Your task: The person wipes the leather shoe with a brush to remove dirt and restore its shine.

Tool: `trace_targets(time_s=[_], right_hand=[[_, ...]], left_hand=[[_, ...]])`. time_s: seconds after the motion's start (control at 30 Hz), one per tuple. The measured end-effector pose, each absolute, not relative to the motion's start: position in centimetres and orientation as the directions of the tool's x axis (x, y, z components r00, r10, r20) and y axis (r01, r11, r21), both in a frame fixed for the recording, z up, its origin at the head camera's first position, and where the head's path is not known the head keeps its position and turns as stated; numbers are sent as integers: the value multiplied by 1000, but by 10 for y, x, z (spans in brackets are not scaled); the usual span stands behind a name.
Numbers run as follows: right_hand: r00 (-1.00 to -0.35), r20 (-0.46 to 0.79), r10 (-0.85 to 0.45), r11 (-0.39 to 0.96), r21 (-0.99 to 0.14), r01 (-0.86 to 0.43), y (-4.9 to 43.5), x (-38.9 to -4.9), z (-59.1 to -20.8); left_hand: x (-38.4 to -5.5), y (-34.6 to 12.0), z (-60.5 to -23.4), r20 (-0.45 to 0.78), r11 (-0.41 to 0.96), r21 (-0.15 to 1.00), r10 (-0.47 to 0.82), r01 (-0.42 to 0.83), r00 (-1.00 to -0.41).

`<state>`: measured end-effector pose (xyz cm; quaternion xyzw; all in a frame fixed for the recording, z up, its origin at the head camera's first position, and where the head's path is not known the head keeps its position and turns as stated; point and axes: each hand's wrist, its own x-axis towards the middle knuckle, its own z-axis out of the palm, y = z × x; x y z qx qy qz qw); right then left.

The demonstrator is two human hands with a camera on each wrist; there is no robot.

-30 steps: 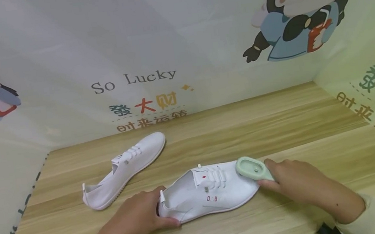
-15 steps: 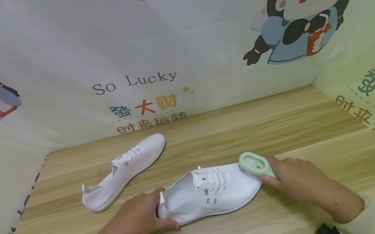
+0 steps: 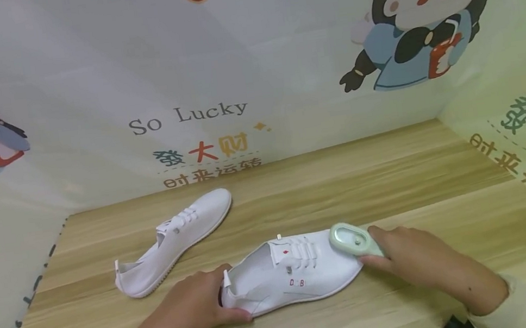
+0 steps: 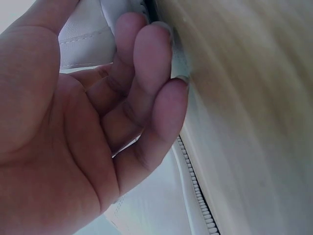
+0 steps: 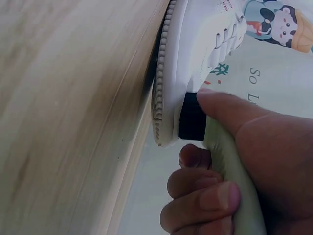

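A white lace-up shoe (image 3: 326,274) with red letters on its side lies in front of me, toe to the right. My left hand (image 3: 189,310) holds it by the heel, thumb along the near side. In the left wrist view that hand's fingers (image 4: 151,63) are bent, low by the wood. My right hand (image 3: 414,252) grips the handle of a pale green shoe brush (image 3: 348,238), its oval head over the shoe's toe. From the right wrist, the black bristles (image 5: 192,117) press against the toe's white upper.
The matching white shoe (image 3: 201,221) lies behind and to the left, toe pointing back right. A wood-grain tabletop (image 3: 369,184) bears both shoes. Printed cloth walls (image 3: 294,100) close off the back and both sides.
The brush moved a little right and up along the toe, then came back left and down. My left hand stays on the heel, and both shoes keep their places.
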<state>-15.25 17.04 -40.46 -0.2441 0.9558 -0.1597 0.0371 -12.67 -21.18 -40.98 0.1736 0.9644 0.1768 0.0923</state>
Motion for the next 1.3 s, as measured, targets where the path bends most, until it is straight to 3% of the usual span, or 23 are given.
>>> trace_targets(time_s=[0.27,0.67,1.3], right_hand=[[-856,-53,-514,810,-359,-464,165,-148,-405],[-793,-30,-608,737,-391,-551,163,-141,-411],[-911,32,-411,864,-304,-401,170,-153,-406]], left_hand=[[-126,-212,-409,-122,876,378,367,298,-922],[-126,-212,-411,-121,875,371,378,312,-918],[-126,-212,-409,-124,878,366,374,308,-919]])
